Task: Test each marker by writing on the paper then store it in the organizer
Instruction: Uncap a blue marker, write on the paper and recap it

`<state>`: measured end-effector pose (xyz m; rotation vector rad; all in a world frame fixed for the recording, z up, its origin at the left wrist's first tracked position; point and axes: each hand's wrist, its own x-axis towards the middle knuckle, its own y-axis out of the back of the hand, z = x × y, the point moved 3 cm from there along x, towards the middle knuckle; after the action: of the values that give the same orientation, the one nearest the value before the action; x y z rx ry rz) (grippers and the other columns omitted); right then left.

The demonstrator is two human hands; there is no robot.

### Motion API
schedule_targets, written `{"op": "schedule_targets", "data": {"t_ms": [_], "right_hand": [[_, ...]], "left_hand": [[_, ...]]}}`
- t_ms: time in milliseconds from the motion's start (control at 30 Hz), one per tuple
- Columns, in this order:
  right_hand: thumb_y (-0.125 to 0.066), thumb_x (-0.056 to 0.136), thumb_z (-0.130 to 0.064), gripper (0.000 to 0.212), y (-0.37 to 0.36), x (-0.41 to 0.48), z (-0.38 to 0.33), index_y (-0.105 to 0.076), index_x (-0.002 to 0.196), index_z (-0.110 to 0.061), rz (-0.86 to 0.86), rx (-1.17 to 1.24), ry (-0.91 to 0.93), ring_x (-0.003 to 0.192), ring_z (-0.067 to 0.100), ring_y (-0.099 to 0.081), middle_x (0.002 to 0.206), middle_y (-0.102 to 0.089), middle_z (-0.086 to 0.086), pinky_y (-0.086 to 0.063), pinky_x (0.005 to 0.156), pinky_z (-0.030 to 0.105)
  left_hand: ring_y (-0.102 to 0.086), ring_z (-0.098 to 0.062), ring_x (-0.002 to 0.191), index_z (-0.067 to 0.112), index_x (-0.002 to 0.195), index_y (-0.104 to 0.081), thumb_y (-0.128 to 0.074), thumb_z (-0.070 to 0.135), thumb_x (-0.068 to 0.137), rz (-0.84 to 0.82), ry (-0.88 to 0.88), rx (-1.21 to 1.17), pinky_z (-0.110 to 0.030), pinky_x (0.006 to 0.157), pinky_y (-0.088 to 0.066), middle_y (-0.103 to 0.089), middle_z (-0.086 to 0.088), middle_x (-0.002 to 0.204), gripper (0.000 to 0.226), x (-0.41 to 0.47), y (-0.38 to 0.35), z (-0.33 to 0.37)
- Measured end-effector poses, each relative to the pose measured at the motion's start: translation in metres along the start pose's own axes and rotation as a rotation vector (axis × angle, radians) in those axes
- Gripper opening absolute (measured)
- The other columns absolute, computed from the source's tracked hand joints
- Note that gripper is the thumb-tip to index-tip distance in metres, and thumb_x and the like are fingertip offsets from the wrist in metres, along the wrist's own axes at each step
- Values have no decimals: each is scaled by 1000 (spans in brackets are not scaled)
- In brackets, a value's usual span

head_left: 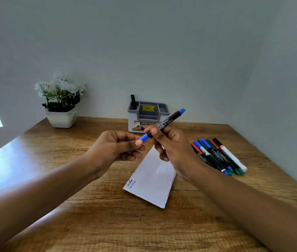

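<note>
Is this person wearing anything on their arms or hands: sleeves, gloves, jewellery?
Nothing shows. Both forearms are bare to the picture's edge, without sleeves. The left hand and right hand wear no gloves, rings, watch or bracelet in view.

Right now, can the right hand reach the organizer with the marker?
Probably yes. The organizer stands just behind the right hand, with nothing between them. But the left hand pinches the cap of the marker, so it must let go first.

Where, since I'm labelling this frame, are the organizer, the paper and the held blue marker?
organizer (131, 121): head view, white front wall, left side.
paper (153, 179): head view, bare middle of the sheet.
blue marker (167, 121): head view, printed black barrel.
</note>
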<state>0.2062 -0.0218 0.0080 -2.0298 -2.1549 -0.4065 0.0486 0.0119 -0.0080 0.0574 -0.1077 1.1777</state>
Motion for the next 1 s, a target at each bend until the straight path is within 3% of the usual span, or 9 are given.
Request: {"op": "schedule_targets", "data": {"t_ms": [133, 233, 333, 400, 500, 600, 767, 1000], "right_hand": [[-38, 96, -37, 27, 17, 15, -22, -53, 81, -21, 194, -23, 33, 59, 10, -53, 71, -55, -1, -46, 54, 27], [-34, 99, -36, 27, 33, 38, -43, -47, 84, -18, 191, -132, 106, 57, 10, -60, 69, -59, 0, -53, 56, 28], [-40, 98, -36, 26, 38, 79, -57, -59, 97, -18, 92, -784, 189, 61, 15, -56, 68, -55, -5, -45, 56, 29], [-40, 98, -30, 28, 34, 116, -59, -62, 110, -17, -30, -1238, 176, 79, 21, -57, 85, -62, 2, -41, 63, 30], [-40, 95, -13, 34, 25, 163, -57, -58, 124, -16, -203, -1664, 87, 111, 30, -49, 122, -56, 12, -41, 90, 41], [-43, 94, -8, 36, 13, 188, -63, -56, 125, -19, -229, -1971, 217, 124, 30, -36, 129, -49, 11, -32, 96, 49], [-46, 93, -7, 35, -13, 210, -59, -60, 121, -23, -374, -2056, 433, 123, 28, -36, 129, -50, 10, -35, 85, 39], [-57, 88, -13, 30, -31, 230, -24, -59, 118, -19, -528, -1961, 478, 122, 25, -36, 128, -50, 8, -36, 79, 33]], "left_hand": [[-69, -14, 101, 18, 105, -71, -73, 32, 69, 154, -153, 37, -28, 82, -58, -75, 0, 103, 38, 19, 13, 6], [-54, -16, 125, 26, 131, -54, -77, 27, 77, 321, -166, 137, -33, 100, -47, -56, 2, 136, 58, 53, 28, -2], [-34, -26, 140, 25, 150, -27, -75, 24, 82, 408, -6, 187, -46, 111, -37, -32, -6, 155, 83, 93, 32, -11], [-28, -30, 144, 25, 153, -16, -75, 27, 82, 383, 49, 199, -50, 113, -33, -24, -8, 159, 93, 112, 25, -16], [-34, -29, 141, 24, 154, -10, -75, 26, 83, 330, 2, 196, -48, 113, -35, -27, -7, 158, 96, 131, 13, -22], [-42, -26, 136, 22, 153, -17, -70, 25, 88, 345, -45, 244, -43, 110, -40, -37, -7, 154, 84, 138, 10, -27], [-47, -25, 131, 20, 148, -29, -63, 27, 92, 355, -101, 325, -38, 103, -44, -45, -6, 147, 65, 136, 9, -30], [-49, -24, 129, 19, 147, -30, -61, 28, 93, 384, -95, 366, -34, 101, -44, -48, -5, 145, 63, 136, 8, -30]]}}
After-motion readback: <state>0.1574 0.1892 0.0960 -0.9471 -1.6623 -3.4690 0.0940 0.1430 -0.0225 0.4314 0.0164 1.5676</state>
